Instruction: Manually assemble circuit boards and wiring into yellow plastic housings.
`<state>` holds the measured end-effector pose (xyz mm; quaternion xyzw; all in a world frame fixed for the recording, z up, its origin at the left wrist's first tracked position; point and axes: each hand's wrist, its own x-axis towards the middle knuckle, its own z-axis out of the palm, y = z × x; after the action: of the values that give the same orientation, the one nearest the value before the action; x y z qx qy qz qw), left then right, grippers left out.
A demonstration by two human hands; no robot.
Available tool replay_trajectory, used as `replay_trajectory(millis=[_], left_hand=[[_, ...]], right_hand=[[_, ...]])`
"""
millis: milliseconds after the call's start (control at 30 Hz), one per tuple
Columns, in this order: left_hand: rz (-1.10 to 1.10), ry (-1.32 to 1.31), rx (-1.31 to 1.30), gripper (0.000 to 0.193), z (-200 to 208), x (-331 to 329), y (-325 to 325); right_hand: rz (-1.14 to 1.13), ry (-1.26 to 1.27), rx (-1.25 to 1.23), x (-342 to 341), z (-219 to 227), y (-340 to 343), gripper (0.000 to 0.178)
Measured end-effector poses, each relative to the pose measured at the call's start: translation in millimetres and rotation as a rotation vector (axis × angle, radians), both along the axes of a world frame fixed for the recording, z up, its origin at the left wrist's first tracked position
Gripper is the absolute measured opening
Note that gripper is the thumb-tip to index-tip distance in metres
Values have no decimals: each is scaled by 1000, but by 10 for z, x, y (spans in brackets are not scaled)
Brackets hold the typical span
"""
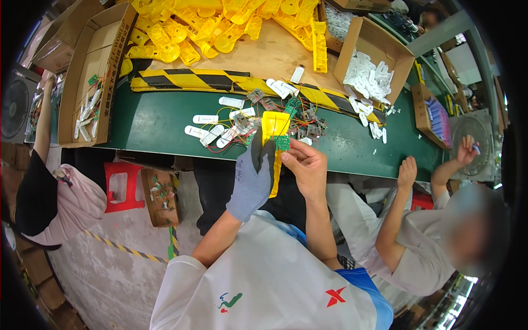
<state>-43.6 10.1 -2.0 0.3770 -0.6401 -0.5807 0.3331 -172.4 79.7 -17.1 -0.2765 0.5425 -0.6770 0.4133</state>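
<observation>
My left hand (252, 179), in a grey-blue glove with dark fingertips, is closed around a long yellow plastic shell (275, 121) held upright over the table's near edge. A small green circuit board (282, 143) lies against the shell's right side. My bare right hand (309, 168) pinches that board's right edge between thumb and fingers. Just beyond the shell, thin red and yellow wires join white oval plastic pieces (205, 119) and dark metal-coloured parts (313, 131) in a loose heap. Another green board (292, 104) rests among them.
Yellow shells (225, 33) pile up behind a black-and-yellow taped edge (192, 80). Cardboard boxes stand left (104, 60) and right (352, 47), the right one holding white pieces (368, 77). Co-workers sit on both sides; one's hand (407, 171) rests at the green table's (159, 118) edge.
</observation>
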Motion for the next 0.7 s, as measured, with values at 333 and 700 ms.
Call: replay_trajectory(millis=[333, 700], left_hand=[[22, 225, 255, 39, -180, -30, 58], [-69, 444, 521, 41, -202, 68, 13]], right_hand=[[3, 417, 32, 14, 238, 21, 42], [114, 541, 63, -69, 302, -20, 32]])
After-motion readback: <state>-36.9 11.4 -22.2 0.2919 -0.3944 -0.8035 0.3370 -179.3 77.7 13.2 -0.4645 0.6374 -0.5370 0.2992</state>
